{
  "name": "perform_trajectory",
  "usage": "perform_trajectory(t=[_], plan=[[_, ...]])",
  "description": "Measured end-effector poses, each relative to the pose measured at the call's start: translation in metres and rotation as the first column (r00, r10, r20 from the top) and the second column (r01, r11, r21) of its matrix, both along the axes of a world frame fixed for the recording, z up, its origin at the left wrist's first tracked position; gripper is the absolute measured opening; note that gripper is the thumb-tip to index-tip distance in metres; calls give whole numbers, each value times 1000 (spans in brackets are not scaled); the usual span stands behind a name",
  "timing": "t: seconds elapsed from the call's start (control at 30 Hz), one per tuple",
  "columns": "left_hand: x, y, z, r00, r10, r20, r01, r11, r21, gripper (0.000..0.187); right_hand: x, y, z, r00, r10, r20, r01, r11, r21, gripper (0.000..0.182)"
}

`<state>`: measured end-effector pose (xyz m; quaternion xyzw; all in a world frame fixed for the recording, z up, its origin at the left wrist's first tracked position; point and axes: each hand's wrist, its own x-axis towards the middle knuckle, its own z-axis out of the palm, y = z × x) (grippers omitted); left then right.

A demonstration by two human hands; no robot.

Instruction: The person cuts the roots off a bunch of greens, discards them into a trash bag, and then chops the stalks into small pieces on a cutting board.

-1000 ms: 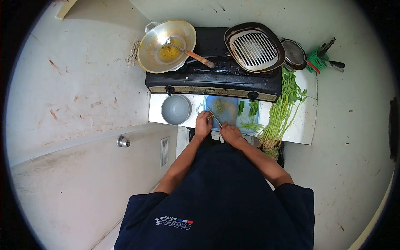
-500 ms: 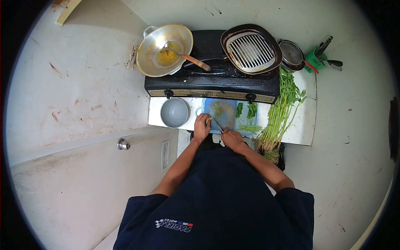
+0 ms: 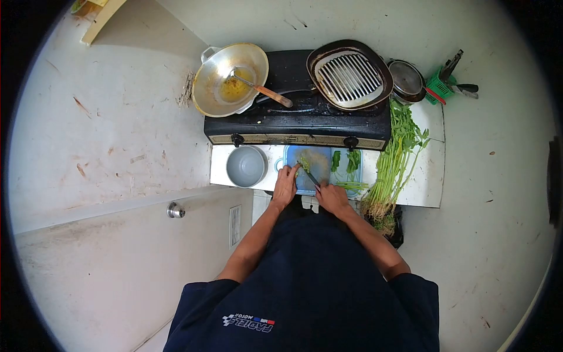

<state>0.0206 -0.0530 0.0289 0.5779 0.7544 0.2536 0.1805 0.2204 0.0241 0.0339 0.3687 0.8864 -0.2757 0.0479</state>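
My right hand (image 3: 333,198) is closed round the handle of a knife (image 3: 312,176), whose blade slants up and left over the blue cutting board (image 3: 290,154). Close to the blade tip, my left hand (image 3: 286,183) rests at the board's left edge, fingers bent together; what they hold, if anything, is too small to tell. Chopped greens (image 3: 304,162) lie by the blade. On the board's right part are loose leaves (image 3: 353,161) and cut stems (image 3: 352,185).
A grey bowl (image 3: 246,166) stands left of the board. Behind is a stove (image 3: 293,122) with a wok (image 3: 210,88) and a grill pan (image 3: 350,76). Leafy stalks (image 3: 394,167) lie at right, near a lidded pot (image 3: 406,79) and a green basket (image 3: 440,88) of utensils.
The knife and my right hand have shifted slightly right, and the blade shows more plainly. My left hand's fingers have moved a little. The whole view has tilted slightly.
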Motion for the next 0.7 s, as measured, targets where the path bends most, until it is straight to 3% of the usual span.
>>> perform_trajectory(t=[0.17,0.7], plan=[[-4,0,4,984,-153,-92,145,985,-94,72,-2,7,0,1000,-11,0,11,1000,2,42],[-10,1,-1,974,-205,-100,198,977,-74,77,-3,14,9,999,34,-11,-33,997,64,38]])
